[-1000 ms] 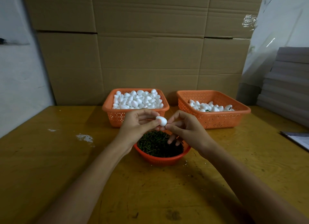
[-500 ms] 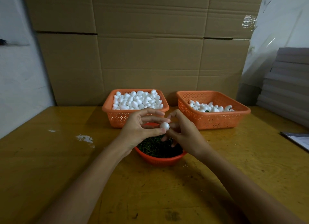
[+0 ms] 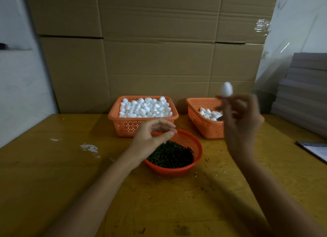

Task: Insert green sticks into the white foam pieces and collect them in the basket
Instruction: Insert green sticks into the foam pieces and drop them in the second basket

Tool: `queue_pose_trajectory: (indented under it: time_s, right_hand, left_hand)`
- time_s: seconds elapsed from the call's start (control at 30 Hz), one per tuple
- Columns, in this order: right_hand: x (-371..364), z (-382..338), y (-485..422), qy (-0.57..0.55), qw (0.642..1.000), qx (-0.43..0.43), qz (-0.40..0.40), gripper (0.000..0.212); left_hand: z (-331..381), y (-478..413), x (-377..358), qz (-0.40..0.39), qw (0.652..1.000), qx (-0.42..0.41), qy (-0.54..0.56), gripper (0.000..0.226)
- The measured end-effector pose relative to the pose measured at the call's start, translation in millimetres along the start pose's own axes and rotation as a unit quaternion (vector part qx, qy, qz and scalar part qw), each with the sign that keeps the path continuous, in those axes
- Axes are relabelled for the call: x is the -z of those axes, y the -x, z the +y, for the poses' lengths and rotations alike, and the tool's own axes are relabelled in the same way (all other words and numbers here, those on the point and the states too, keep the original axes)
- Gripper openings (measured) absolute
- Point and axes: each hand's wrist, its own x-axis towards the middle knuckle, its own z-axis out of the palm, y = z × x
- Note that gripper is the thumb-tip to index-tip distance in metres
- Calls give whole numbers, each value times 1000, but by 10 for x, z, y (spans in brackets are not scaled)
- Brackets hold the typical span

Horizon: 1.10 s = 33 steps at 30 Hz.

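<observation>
Right hand (image 3: pixel 238 123) is raised in front of the right basket (image 3: pixel 203 125), blurred by motion. A white foam piece (image 3: pixel 226 89) sits at the tips of its fingers, above the hand and above the basket rim. Whether the fingers pinch the piece itself or a stick under it cannot be told from the blur; no stick is visible at the grip. The remaining fingers are loosely curled.

Left hand (image 3: pixel 150 139) hovers over the near left rim of the round bowl (image 3: pixel 198 159). Thumb and forefinger are curved toward each other with a gap between them; nothing is held.

The round bowl is orange, mesh-walled, and holds a heap of green sticks (image 3: pixel 170 156). It stands on the yellow wooden table (image 3: pixel 53 175), nearer the person than the 2 baskets.

Left basket (image 3: pixel 123 125): orange, rectangular, heaped to the rim with white foam pieces (image 3: pixel 145 107). The right basket is the same kind, set at an angle, and holds a shallow layer of white pieces (image 3: pixel 209 114), partly hidden by the right hand. The 2 baskets stand apart, both close to the cardboard wall (image 3: pixel 159 60) behind.

White specks (image 3: pixel 89 147) lie on the table at left. Small bits of debris are scattered around the bowl. A stack of grey sheets (image 3: pixel 304 91) stands at the far right, and a paper pad (image 3: pixel 316 149) lies at the right table edge.
</observation>
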Motion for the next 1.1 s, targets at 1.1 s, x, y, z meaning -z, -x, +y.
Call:
queue_pose_trajectory:
  time_s: [1.1]
  right_hand:
    - [-395,3,322,248,749,15,-614,39]
  left_hand:
    - [-72,-58,-63,30,985,-28,-165,19]
